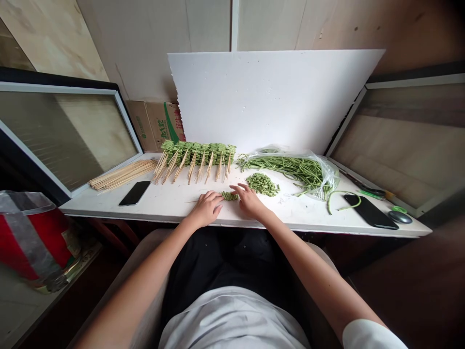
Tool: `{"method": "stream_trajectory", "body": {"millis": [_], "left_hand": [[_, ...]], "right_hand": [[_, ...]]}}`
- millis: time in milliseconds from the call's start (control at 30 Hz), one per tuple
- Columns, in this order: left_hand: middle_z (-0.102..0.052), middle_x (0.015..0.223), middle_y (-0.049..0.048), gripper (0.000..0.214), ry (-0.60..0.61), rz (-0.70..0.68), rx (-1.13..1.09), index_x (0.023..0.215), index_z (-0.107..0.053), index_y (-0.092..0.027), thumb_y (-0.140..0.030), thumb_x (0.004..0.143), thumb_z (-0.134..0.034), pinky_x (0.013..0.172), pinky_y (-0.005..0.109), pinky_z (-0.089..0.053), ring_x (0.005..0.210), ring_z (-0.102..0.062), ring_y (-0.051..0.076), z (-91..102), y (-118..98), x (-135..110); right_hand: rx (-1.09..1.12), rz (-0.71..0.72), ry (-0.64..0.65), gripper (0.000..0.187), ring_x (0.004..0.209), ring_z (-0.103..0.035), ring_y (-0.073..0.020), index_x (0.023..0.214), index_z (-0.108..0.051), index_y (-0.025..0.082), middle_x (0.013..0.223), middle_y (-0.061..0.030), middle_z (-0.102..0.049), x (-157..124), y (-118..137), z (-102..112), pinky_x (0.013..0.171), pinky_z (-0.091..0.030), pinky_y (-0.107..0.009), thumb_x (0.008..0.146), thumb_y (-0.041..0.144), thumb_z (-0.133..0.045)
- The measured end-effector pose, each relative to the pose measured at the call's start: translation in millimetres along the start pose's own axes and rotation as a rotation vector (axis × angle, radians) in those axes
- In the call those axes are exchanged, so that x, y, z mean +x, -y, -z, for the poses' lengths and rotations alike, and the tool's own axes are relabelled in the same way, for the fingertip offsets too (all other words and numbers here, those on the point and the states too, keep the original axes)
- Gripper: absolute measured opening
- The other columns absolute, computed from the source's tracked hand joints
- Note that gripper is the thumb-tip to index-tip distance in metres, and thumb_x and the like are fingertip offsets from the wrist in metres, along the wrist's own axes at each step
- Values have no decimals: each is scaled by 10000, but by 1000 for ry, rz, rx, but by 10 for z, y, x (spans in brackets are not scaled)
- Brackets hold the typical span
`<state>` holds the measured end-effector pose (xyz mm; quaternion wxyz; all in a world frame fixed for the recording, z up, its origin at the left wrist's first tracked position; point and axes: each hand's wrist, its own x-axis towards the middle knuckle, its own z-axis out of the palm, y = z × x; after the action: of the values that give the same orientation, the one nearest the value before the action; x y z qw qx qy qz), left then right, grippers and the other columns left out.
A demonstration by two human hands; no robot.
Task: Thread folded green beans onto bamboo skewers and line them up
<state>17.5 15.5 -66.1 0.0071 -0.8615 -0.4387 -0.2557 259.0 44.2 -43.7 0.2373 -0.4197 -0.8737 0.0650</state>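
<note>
**Light bean skewer between my two hands**

I see the left hand [205, 209] and right hand [249, 201] at the bamboo skewer of cut green beans [229, 196], lying on the white tabletop [163, 206]. I cannot tell whether they pinch it. The beans look soft and slick, so the bare stick seems the safer hold

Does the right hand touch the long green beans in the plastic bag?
No, the right hand is at the short skewer of cut beans, apart from the long green beans in the plastic bag.
</note>
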Motion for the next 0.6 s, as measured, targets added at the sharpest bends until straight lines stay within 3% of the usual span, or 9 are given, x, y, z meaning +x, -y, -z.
{"method": "stream_trajectory", "body": {"millis": [233,400,600], "left_hand": [[-674,1361,124,382,-1,20,-24,1372,-685,-227,-282,1020,-546,1117,511,-463,1332,-554,308,-2,-1,12],[-682,1345,121,380,-6,12,-22,1368,-682,-225,-267,1012,-555,1110,505,-467,1316,-562,304,0,5,12],[-692,1341,115,370,-19,23,-34,1360,-685,-235,-278,1012,-567,1106,508,-464,1308,-569,304,-4,-10,15]], "right_hand": [[-65,-28,46,770,1533,-373,-338,1583,-465,103,1402,-178,-699,22,35,-47,1147,-400,-528,825,-35,-441],[-133,-21,48,582,1389,-471,-338,1443,-651,127,1420,-174,-657,27,69,-78,1130,-414,-484,900,31,-462],[-169,-6,48,462,1407,-442,-351,1404,-676,152,1396,-166,-644,40,125,-90,1133,-397,-504,995,164,-462]]}}
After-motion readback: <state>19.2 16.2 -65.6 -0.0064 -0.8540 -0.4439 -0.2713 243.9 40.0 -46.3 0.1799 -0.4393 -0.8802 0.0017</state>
